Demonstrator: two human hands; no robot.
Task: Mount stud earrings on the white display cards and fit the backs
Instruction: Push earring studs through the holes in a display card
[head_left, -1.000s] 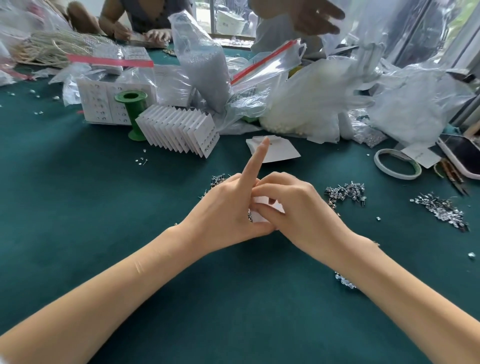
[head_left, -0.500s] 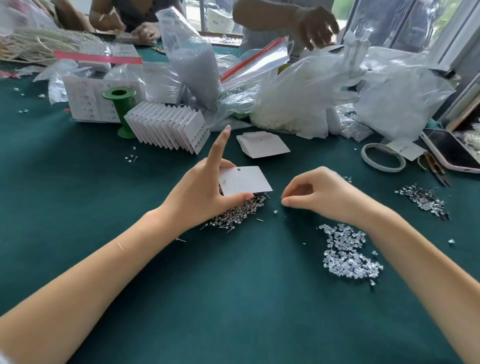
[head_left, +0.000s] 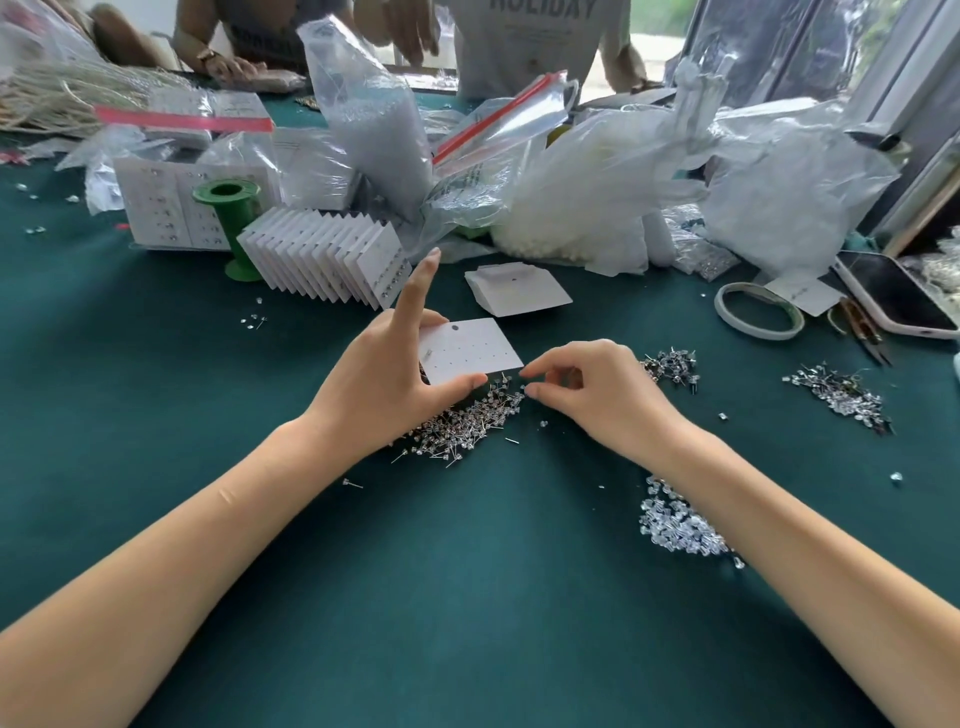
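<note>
The green table (head_left: 156, 415) carries the stock within reach. The left hand (head_left: 384, 384) pinches a white display card (head_left: 470, 351) face-up above the stud earrings pile (head_left: 462, 421), index finger raised clear. The right hand (head_left: 597, 389), fingers curled, reaches the pile; any stud pinched cannot be told

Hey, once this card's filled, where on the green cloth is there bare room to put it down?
Bare green cloth lies between the forearms, below the heap of loose stud earrings. Another open stretch lies left of the left hand, below the fanned row of white cards. The back is crowded with plastic bags.
</note>
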